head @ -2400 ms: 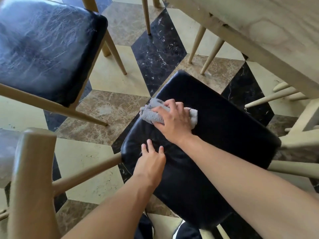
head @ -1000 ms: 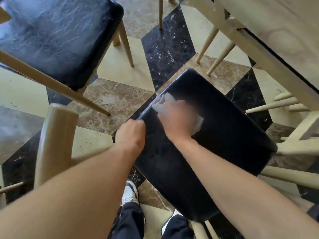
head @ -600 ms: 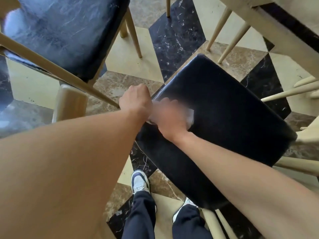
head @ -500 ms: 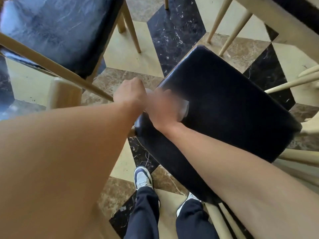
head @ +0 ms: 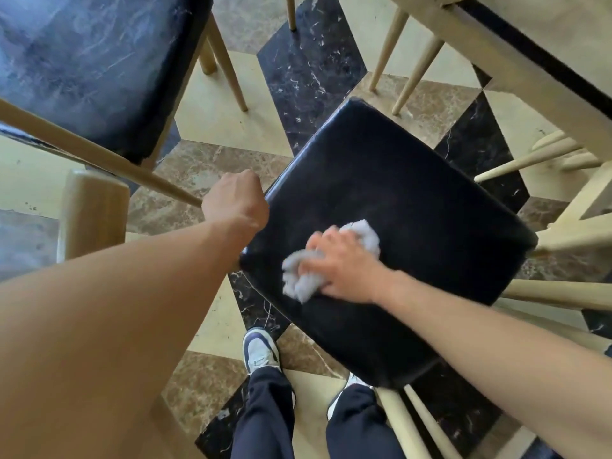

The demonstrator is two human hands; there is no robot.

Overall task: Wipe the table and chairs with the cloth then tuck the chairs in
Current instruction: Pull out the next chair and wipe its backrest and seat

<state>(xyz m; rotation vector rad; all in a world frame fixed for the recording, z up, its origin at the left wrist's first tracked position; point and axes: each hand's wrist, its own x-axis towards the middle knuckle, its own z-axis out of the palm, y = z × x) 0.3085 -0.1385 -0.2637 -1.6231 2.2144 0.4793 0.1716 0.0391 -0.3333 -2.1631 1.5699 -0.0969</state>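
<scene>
A chair with a black padded seat [head: 397, 200] and pale wooden legs stands below me, angled toward the table. My right hand [head: 344, 263] presses a crumpled grey cloth [head: 298, 276] onto the near middle of that seat, fingers curled over the cloth. My left hand [head: 236, 202] is curled at the seat's left edge, seemingly around the chair's wooden frame; its fingers are hidden. The pale wooden table [head: 543, 51] runs across the top right corner.
A second black-seated chair [head: 99, 67] stands at the upper left, its wooden rail [head: 99, 157] crossing close to my left hand. A chair post [head: 92, 213] rises at left. More chair legs [head: 546, 157] crowd the right. My shoes [head: 260, 349] stand on the marble floor.
My right hand has slid the cloth from the seat's left edge toward me and into the middle. My left hand stays at the seat's left edge.
</scene>
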